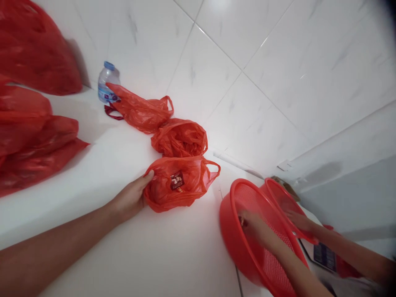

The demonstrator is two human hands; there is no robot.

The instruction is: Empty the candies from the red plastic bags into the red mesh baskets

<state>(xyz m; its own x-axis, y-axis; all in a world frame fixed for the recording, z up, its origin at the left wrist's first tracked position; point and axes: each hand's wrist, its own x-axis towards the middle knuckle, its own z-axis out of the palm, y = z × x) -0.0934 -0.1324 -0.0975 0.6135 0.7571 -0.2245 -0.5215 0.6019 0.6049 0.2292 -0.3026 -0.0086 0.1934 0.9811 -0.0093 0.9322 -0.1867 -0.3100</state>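
My left hand (133,198) grips the left rim of a red plastic bag (194,181). The bag's mouth gapes, and a small dark brown packet (177,180) with pale print shows inside it. Over at the right, my right hand (255,229) is inside the nearer red plastic basket (229,231), which has a mesh wall. Its fingers look closed around something small and dark brown, too blurred to name. The basket's bottom is largely hidden.
Two more red bags (181,138) (139,109) lie against the tiled wall, beside a plastic bottle (108,82) with a blue cap. Large red bags (34,53) stand at left. Another person's hand (297,220) reaches into a second red basket (272,189).
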